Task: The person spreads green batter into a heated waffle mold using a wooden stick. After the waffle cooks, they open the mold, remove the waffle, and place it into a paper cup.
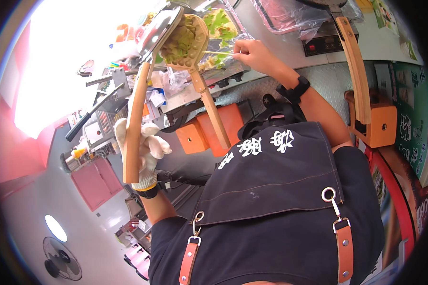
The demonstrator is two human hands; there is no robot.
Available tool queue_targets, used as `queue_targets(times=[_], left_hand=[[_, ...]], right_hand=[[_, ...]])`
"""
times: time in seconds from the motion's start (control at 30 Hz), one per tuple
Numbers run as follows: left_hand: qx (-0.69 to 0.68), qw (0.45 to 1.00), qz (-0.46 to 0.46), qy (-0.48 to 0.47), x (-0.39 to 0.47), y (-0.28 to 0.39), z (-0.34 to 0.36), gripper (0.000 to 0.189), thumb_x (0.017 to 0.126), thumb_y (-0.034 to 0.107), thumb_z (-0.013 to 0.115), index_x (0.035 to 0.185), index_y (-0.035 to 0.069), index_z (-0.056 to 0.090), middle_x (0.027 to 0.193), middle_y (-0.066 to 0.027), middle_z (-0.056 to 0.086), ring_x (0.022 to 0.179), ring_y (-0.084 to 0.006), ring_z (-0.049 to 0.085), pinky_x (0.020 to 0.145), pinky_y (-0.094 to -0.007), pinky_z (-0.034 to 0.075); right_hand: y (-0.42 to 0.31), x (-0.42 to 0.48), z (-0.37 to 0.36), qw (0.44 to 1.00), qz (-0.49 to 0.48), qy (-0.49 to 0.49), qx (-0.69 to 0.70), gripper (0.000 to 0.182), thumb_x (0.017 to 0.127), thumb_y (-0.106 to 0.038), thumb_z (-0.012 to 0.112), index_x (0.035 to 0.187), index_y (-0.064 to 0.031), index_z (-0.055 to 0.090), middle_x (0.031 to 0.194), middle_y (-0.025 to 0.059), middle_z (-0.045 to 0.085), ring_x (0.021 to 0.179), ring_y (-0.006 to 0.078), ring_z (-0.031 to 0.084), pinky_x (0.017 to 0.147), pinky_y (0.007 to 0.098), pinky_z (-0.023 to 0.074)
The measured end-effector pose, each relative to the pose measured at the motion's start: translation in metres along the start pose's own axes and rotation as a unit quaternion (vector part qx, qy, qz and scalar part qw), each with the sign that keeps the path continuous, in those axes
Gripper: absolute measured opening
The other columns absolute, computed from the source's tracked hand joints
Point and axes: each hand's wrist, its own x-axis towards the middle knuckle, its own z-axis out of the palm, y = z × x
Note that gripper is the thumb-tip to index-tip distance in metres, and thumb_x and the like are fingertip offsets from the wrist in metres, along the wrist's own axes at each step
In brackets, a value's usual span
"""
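Note:
A white knitted glove covers my left hand, which grips the wooden handle of an opened bubble waffle iron. One metal half of the iron stands tilted at the left. Its other half, a dimpled plate, faces me with a green-brown bubble waffle on part of it. This plate's own wooden handle points down towards me, unheld. Between bare fingertips my right hand pinches a thin wooden skewer; its tip is by the plate's right edge.
Green batter scraps lie on a tray behind the iron. At the right, a second iron's wooden handle juts past the counter edge, near a control box. Orange containers stand below the counter. A black lever sticks out at the left.

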Motion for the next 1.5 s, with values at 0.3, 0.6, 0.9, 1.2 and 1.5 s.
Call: queue_targets(times=[0.3, 0.6, 0.9, 1.2, 1.5], left_hand=[[-0.007, 1.0, -0.004, -0.011, -0.013, -0.02, -0.01, 0.062, 0.091, 0.02, 0.075, 0.145, 0.02, 0.047, 0.125, -0.0286, 0.063, 0.079, -0.0257, 0.067, 0.078, -0.0498, 0.059], [0.012, 1.0, 0.014, -0.003, -0.01, -0.019, -0.004, 0.06, 0.088, 0.022, 0.078, 0.142, 0.018, 0.051, 0.123, -0.0308, 0.062, 0.076, -0.0253, 0.067, 0.077, -0.0501, 0.061], [0.144, 0.987, 0.057, 0.037, -0.002, 0.0, 0.001, 0.059, 0.091, 0.029, 0.075, 0.141, 0.018, 0.046, 0.113, -0.0232, 0.066, 0.074, -0.0233, 0.066, 0.07, -0.0449, 0.062], [0.428, 0.867, 0.199, 0.156, 0.114, 0.154, -0.06, 0.031, 0.102, 0.024, 0.062, 0.124, 0.003, 0.062, 0.07, -0.0003, 0.049, 0.055, -0.0092, 0.049, 0.062, -0.0298, 0.056], [0.757, 0.635, 0.124, 0.094, 0.271, 0.182, -0.158, 0.028, 0.101, 0.021, 0.061, 0.123, 0.004, 0.063, 0.082, -0.0022, 0.057, 0.062, -0.0094, 0.052, 0.066, -0.0272, 0.054]], right_hand=[[-0.006, 0.012, 0.0, 0.995, -0.037, 0.074, -0.06, 0.018, 0.092, -0.019, 0.066, 0.093, -0.0017, 0.065, 0.063, 0.0091, 0.059, 0.057, 0.0156, 0.053, 0.055, 0.0338, 0.0401], [-0.034, 0.045, 0.015, 0.981, 0.01, 0.028, -0.19, 0.016, 0.087, -0.018, 0.064, 0.094, -0.0079, 0.075, 0.088, 0.0143, 0.073, 0.085, 0.0341, 0.07, 0.078, 0.0441, 0.0553], [-0.034, 0.079, 0.04, 0.992, 0.036, -0.028, -0.12, 0.017, 0.08, -0.017, 0.068, 0.091, -0.0103, 0.079, 0.088, 0.0121, 0.075, 0.083, 0.0285, 0.072, 0.078, 0.0384, 0.0557], [-0.031, 0.074, 0.028, 0.995, 0.052, -0.088, -0.007, 0.016, 0.082, -0.016, 0.073, 0.085, -0.0008, 0.075, 0.066, 0.0061, 0.066, 0.06, 0.0127, 0.06, 0.058, 0.0307, 0.0475], [-0.054, 0.06, 0.02, 0.988, 0.098, -0.116, 0.011, 0.01, 0.087, -0.01, 0.072, 0.089, 0.0, 0.073, 0.067, -0.001, 0.061, 0.06, 0.0056, 0.051, 0.055, 0.0249, 0.0404]])
